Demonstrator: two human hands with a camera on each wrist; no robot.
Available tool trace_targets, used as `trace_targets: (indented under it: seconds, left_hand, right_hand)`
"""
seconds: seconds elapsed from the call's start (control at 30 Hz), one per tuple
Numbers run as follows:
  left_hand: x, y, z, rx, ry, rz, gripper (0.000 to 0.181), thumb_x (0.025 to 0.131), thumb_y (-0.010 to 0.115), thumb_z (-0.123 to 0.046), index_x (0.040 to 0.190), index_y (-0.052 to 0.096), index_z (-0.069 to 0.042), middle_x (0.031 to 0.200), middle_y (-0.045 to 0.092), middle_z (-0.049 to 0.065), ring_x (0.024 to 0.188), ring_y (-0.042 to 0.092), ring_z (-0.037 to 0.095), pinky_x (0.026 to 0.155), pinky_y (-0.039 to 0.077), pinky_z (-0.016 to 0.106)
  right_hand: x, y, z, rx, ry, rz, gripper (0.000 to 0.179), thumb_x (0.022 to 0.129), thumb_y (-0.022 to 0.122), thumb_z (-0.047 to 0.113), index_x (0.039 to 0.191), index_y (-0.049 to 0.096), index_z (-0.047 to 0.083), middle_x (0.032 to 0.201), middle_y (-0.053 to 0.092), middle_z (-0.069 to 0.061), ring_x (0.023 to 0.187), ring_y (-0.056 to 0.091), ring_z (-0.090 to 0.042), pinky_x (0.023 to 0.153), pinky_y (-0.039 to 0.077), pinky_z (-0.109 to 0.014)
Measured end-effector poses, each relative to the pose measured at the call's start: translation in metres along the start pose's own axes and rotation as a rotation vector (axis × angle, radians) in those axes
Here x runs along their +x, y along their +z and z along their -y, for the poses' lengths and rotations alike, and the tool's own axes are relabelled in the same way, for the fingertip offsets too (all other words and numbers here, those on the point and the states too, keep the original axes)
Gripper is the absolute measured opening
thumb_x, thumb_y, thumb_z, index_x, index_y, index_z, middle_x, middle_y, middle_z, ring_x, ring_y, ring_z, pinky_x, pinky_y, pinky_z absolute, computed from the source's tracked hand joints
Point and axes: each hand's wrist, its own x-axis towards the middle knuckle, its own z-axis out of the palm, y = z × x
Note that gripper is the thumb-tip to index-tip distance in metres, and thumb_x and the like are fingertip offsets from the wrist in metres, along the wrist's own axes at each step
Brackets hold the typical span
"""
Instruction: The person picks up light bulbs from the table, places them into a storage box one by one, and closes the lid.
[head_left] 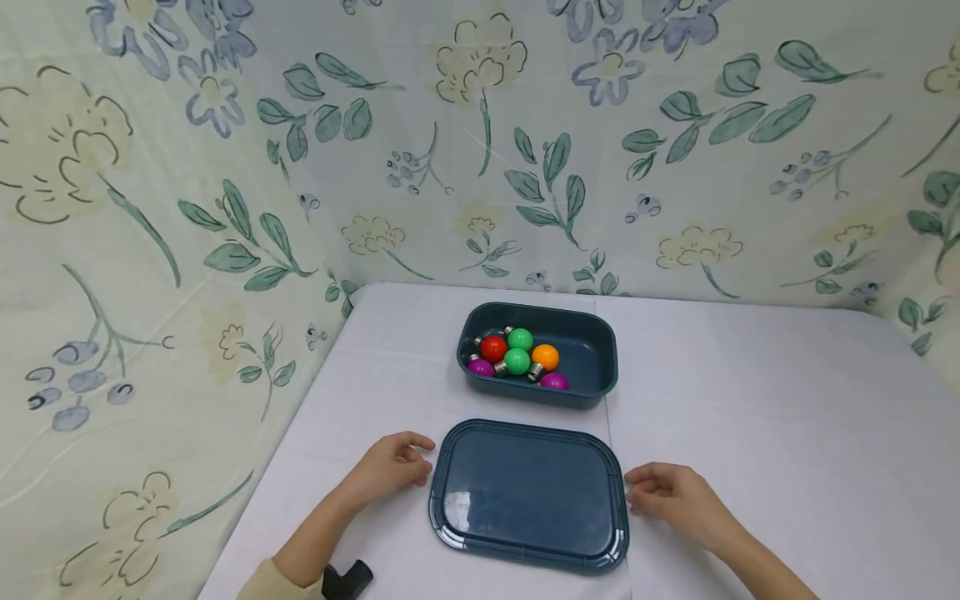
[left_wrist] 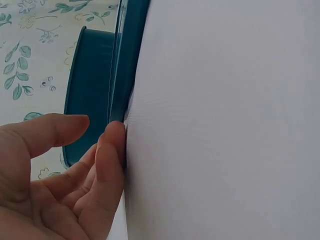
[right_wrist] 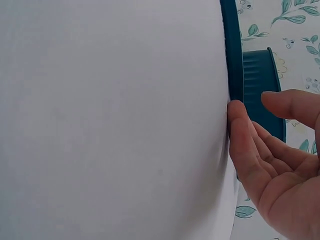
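A dark blue rectangular lid [head_left: 528, 492] with rounded corners and a raised rim lies flat on the white tablecloth. Beside its left edge is my left hand [head_left: 390, 467], fingers loosely bent and thumb held apart; in the left wrist view the fingertips [left_wrist: 115, 131] come right up to the rim, though contact is hard to tell. On the opposite side my right hand [head_left: 678, 500] has its fingertips [right_wrist: 237, 111] at the lid's right edge, the thumb also apart. Neither hand grips anything. Behind the lid stands a matching deep container [head_left: 588, 358], its open top facing up.
Several coloured light bulbs, among them a red bulb [head_left: 493, 347] and an orange bulb [head_left: 545, 357], lie in the container's left and middle part. A black object [head_left: 348, 579] is by the left sleeve [head_left: 277, 583]. Floral fabric [head_left: 525, 167] hangs behind the table.
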Motion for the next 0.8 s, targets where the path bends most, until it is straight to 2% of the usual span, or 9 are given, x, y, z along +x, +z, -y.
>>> trace_targets:
  seconds: [0.27,0.57,0.8]
  left_hand:
    - [0.002,0.007,-0.003,0.016,0.003,0.031,0.035,0.086,0.069,-0.009,0.116,0.06,0.006,0.073,0.061,0.003,0.067,0.061,0.016,0.065,0.05,0.031]
    - [0.005,0.01,-0.004,-0.044,-0.076,-0.02,0.014,0.086,0.066,-0.001,0.098,0.066,0.008,0.071,0.065,0.005,0.06,0.063,0.012,0.059,0.054,0.029]
    - [0.004,0.011,-0.008,-0.053,-0.109,-0.034,0.011,0.088,0.067,-0.002,0.094,0.068,0.007,0.067,0.065,0.006,0.056,0.062,0.011,0.056,0.053,0.027]
  right_hand:
    - [0.004,0.006,0.001,0.032,0.038,-0.009,0.026,0.087,0.068,0.007,0.105,0.065,-0.012,0.079,0.069,-0.007,0.069,0.066,-0.02,0.062,0.055,-0.03]
    - [0.007,0.011,-0.003,0.09,0.089,-0.034,0.021,0.086,0.066,0.004,0.1,0.066,-0.012,0.074,0.069,-0.009,0.066,0.066,-0.02,0.06,0.055,-0.029]
    - [0.006,0.01,-0.004,0.138,0.098,-0.018,0.024,0.088,0.067,0.006,0.1,0.065,-0.014,0.075,0.069,-0.009,0.067,0.066,-0.02,0.061,0.055,-0.031]
